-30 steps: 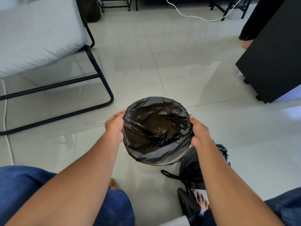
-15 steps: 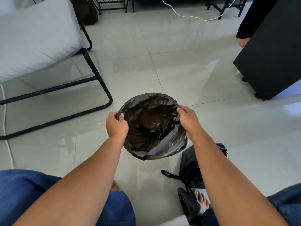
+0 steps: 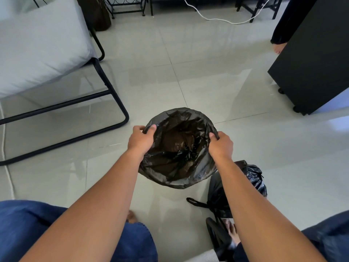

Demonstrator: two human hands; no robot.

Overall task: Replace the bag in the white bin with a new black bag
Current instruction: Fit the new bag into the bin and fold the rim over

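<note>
Your left hand (image 3: 140, 139) and right hand (image 3: 221, 145) each pinch opposite sides of the new black bag (image 3: 177, 148), already draped over the bin on the floor, with the tied old bag (image 3: 245, 181) beside it, so only snugging the rim seems left.

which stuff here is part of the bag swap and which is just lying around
Job: open black plastic bag lining the bin; left hand and right hand gripping its rim; tied full black bag.

Lying about: grey cushioned chair, black cabinet, white cable.
</note>
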